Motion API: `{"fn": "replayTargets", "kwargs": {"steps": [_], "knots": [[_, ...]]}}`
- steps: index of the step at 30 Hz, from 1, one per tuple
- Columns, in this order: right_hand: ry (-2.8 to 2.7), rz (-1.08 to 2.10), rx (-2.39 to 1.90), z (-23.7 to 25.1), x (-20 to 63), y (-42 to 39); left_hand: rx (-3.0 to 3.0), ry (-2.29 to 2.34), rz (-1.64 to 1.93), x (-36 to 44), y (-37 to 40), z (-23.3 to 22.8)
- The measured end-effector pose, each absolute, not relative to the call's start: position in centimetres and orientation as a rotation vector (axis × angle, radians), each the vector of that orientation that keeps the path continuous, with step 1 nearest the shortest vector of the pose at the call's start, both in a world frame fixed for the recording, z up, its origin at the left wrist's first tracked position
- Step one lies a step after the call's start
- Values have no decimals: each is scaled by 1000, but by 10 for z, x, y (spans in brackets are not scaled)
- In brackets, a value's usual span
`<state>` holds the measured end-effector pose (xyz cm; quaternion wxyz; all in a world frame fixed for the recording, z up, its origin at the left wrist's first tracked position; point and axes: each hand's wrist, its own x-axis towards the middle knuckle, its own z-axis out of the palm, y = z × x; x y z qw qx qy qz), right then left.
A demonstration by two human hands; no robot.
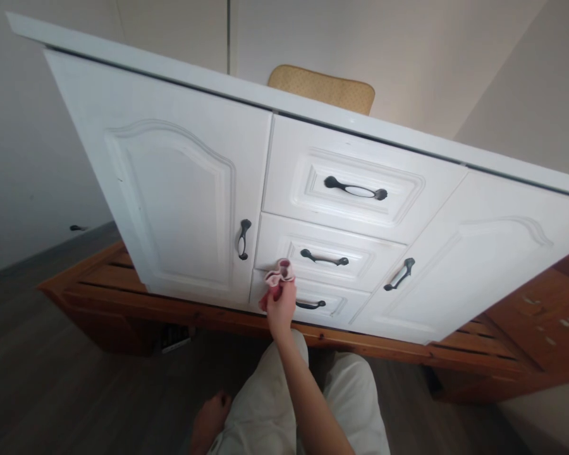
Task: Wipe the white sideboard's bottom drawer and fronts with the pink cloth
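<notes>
My right hand (281,311) is closed round a crumpled pink and white cloth (279,273). The cloth is at the left side of the drawers, in front of the seam between the middle drawer (308,249) and the bottom drawer (336,302). Just right of my fingers is the dark handle (310,304) of the bottom drawer, partly hidden by the hand. My left hand (211,417) hangs low beside my left leg, its fingers loosely curled, with nothing visible in them. The white cabinet (184,202) bears dark metal handles with pale centres.
A cabinet door with a handle (243,240) stands left of the drawers, another door (436,272) right of them. The cabinet rests on a slatted wooden bench (123,297). Behind its top rises a tan chair back (322,87). My knees (355,385) are close to the bench.
</notes>
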<state>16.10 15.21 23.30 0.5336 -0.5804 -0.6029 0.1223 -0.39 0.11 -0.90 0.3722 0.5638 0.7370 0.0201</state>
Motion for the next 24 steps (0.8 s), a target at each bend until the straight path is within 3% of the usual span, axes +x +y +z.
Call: {"fn": "replayTargets", "kwargs": {"steps": [8, 15, 20, 24], "knots": [[-1994, 246, -1464, 172, 125, 155, 1450, 1867, 36, -6, 2, -12], [-1590, 330, -1500, 110, 225, 130, 1454, 1869, 38, -6, 2, -14], [-1262, 417, -1601, 122, 330, 116, 1434, 1887, 62, -4, 1, -10], [-1108, 329, -1687, 165, 401, 109, 1423, 1898, 78, -3, 1, -11]]}}
